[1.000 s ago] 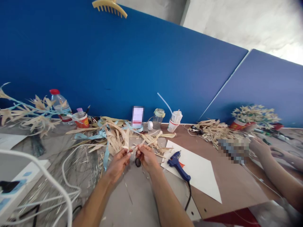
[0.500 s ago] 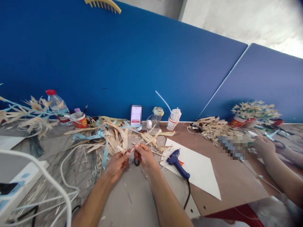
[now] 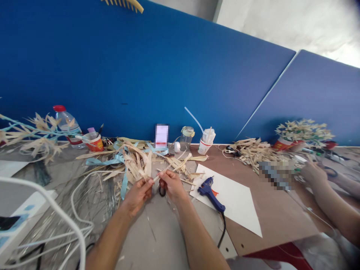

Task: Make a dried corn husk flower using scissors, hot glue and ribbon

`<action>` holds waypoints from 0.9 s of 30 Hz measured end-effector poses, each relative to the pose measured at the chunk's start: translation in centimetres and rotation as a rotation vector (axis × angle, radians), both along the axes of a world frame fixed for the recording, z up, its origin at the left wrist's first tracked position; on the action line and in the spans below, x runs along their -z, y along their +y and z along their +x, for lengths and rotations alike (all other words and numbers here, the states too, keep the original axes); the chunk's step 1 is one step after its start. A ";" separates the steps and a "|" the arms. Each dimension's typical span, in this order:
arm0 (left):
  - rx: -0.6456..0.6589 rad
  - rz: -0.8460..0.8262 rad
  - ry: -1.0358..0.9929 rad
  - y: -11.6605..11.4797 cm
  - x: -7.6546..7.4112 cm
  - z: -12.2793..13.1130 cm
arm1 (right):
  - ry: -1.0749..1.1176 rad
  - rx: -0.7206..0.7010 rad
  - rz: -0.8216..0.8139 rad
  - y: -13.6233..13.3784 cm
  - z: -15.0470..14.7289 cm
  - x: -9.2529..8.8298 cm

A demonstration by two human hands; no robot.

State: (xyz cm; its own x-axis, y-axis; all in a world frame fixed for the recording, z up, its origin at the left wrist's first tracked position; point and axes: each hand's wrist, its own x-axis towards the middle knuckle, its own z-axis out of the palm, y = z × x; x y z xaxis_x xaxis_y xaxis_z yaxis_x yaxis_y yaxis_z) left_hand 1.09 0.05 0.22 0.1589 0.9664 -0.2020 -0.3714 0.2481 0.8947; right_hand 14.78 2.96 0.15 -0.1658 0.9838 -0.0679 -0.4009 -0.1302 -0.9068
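Observation:
Between my two hands runs a thin pale strip of dried husk [image 3: 156, 179]. My left hand [image 3: 142, 192] pinches its left end between thumb and fingers. Close by, my right hand [image 3: 172, 184] is closed on the other end, and its fingertips partly hide the strip. Just beyond my left hand lies a heap of dried husk strips [image 3: 137, 162], mixed with light-blue ribbon [image 3: 108, 160]. A black loop [image 3: 162, 192], perhaps a scissor handle, shows on the table beneath my right hand.
A blue glue gun [image 3: 211, 194] rests on white paper [image 3: 242, 210] to the right. A phone [image 3: 161, 137], a clear jar [image 3: 186, 139] and a paper cup [image 3: 205, 146] line the blue partition. White cables [image 3: 75, 225] cross the left side. Another person's hand [image 3: 313, 174] works at far right.
My fingers have shifted slightly on the husk strip, and more of it shows between my hands. At far right the other person's hands have moved a little.

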 end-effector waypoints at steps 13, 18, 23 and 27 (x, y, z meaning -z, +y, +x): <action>0.073 0.104 0.364 -0.3 0.0 0.6 | -0.239 0.133 0.078 0.2 0.4 -0.1; -0.018 0.135 0.405 0.0 0.2 0.5 | -0.245 0.217 0.059 0.6 0.7 0.2; -0.097 0.141 0.345 0.3 0.4 0.2 | -0.198 0.204 -0.006 0.7 1.0 0.4; -0.133 0.104 0.206 0.2 -0.1 0.3 | -0.100 0.121 -0.069 0.7 1.1 0.4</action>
